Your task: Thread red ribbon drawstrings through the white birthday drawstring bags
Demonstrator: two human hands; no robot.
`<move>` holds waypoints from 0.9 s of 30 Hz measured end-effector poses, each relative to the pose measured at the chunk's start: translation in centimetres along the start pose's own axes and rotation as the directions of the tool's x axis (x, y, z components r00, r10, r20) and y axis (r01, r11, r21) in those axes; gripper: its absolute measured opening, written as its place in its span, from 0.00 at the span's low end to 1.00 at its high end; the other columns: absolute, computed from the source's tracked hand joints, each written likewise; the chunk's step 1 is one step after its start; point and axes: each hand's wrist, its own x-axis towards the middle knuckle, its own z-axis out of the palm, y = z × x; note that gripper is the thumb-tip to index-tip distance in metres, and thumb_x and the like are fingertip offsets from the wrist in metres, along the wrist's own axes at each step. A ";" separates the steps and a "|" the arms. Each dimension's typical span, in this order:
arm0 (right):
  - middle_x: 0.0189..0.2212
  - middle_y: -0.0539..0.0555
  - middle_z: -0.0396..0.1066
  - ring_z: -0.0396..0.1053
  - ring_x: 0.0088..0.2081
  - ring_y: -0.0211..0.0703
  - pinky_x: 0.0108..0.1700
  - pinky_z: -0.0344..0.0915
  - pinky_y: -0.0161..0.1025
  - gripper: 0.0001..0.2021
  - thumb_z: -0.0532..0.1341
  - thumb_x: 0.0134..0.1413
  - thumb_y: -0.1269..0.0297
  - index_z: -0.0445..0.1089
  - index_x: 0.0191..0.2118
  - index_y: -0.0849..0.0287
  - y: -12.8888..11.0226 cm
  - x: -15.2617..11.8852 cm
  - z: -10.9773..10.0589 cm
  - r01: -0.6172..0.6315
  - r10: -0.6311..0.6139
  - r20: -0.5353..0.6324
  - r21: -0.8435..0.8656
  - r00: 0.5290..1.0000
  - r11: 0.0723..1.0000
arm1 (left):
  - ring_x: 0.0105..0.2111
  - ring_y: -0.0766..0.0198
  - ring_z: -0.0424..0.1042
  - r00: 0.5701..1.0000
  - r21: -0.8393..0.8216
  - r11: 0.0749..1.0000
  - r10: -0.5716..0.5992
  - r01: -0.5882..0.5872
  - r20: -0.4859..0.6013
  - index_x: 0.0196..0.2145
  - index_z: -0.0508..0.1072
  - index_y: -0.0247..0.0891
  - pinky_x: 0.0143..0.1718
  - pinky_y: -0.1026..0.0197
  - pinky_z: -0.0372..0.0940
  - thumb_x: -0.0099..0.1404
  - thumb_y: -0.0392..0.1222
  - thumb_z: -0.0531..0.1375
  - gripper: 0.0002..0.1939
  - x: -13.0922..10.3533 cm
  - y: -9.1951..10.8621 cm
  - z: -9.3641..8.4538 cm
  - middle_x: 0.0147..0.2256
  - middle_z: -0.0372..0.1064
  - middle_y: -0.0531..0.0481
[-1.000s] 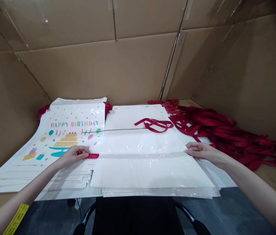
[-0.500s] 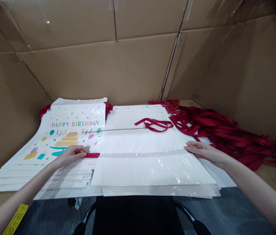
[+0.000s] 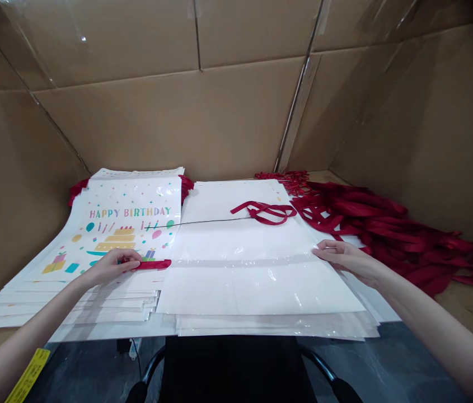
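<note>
My left hand (image 3: 114, 265) pinches the end of a red ribbon (image 3: 154, 264) at the left edge of a white plastic sheet (image 3: 257, 288). The ribbon comes out beside a pale folded band that crosses this sheet. At the band's right end, my right hand (image 3: 343, 257) has its thumb and fingers closed on the sheet's edge; whether ribbon lies between them is hidden. A thin black rod (image 3: 215, 221) rests across the sheet above the band, with a looped red ribbon (image 3: 272, 213) at its right end.
On the left lies a stack of printed "Happy Birthday" sheets (image 3: 131, 196). A large heap of red ribbons (image 3: 387, 229) fills the right side. Cardboard walls (image 3: 236, 117) close in the back and sides. A black chair (image 3: 236, 369) stands below the table's front edge.
My left hand has shifted slightly left with the ribbon, and a longer piece of it shows beside the sheet. My right hand has barely moved.
</note>
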 end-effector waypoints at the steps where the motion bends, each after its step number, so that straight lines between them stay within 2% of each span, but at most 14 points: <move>1: 0.17 0.46 0.57 0.51 0.19 0.31 0.19 0.44 0.31 0.28 0.66 0.32 0.38 0.63 0.29 0.59 0.3 0.2 -0.1 0.003 -0.003 0.009 -0.001 1.000 1.000 | 0.28 0.62 0.64 1.000 0.000 1.000 0.000 0.000 -0.001 0.33 0.74 0.37 0.28 0.64 0.56 0.60 0.58 0.54 0.21 0.0 0.0 0.0 0.29 0.70 0.49; 5: 0.15 0.44 0.55 0.49 0.18 0.30 0.20 0.42 0.31 0.27 0.66 0.34 0.38 0.64 0.28 0.59 1.3 0.6 -0.3 0.043 -0.043 0.017 -0.022 0.999 0.999 | 0.29 0.61 0.65 1.000 -0.008 1.000 0.017 -0.017 0.004 0.33 0.74 0.37 0.29 0.64 0.57 0.61 0.59 0.53 0.22 0.0 -0.1 -0.2 0.28 0.70 0.49; 12: 0.16 0.45 0.54 0.51 0.20 0.31 0.21 0.45 0.32 0.27 0.65 0.35 0.38 0.64 0.26 0.60 0.5 0.3 -0.2 0.068 -0.067 0.017 -0.054 0.998 0.996 | 0.30 0.61 0.66 1.000 0.009 1.000 0.014 -0.014 -0.008 0.33 0.74 0.37 0.30 0.64 0.58 0.61 0.59 0.53 0.22 -0.3 -0.4 -0.4 0.29 0.70 0.49; 17: 0.18 0.46 0.57 0.52 0.20 0.31 0.21 0.44 0.31 0.26 0.65 0.37 0.39 0.63 0.28 0.59 0.8 0.3 -0.2 0.052 -0.051 0.045 -0.011 0.998 0.999 | 0.30 0.61 0.66 1.000 0.002 1.000 0.009 -0.009 -0.014 0.34 0.74 0.38 0.31 0.63 0.59 0.61 0.59 0.53 0.21 -0.4 -0.4 -0.3 0.30 0.71 0.48; 24: 0.15 0.45 0.56 0.52 0.18 0.33 0.21 0.45 0.33 0.29 0.67 0.27 0.36 0.62 0.25 0.58 0.4 0.4 0.1 0.049 -0.051 -0.030 -0.063 0.998 0.997 | 0.29 0.61 0.66 1.000 -0.008 1.000 0.015 -0.015 -0.008 0.33 0.74 0.38 0.30 0.63 0.59 0.60 0.60 0.53 0.22 -0.3 -0.1 -0.4 0.29 0.70 0.48; 27: 0.14 0.45 0.55 0.52 0.18 0.34 0.21 0.47 0.34 0.28 0.67 0.26 0.37 0.62 0.24 0.57 0.3 0.4 0.0 0.036 -0.041 -0.054 -0.088 0.998 0.995 | 0.28 0.62 0.65 1.000 -0.014 1.000 0.023 -0.023 -0.006 0.33 0.74 0.37 0.30 0.64 0.58 0.61 0.59 0.53 0.22 -0.4 -0.2 -0.5 0.28 0.69 0.49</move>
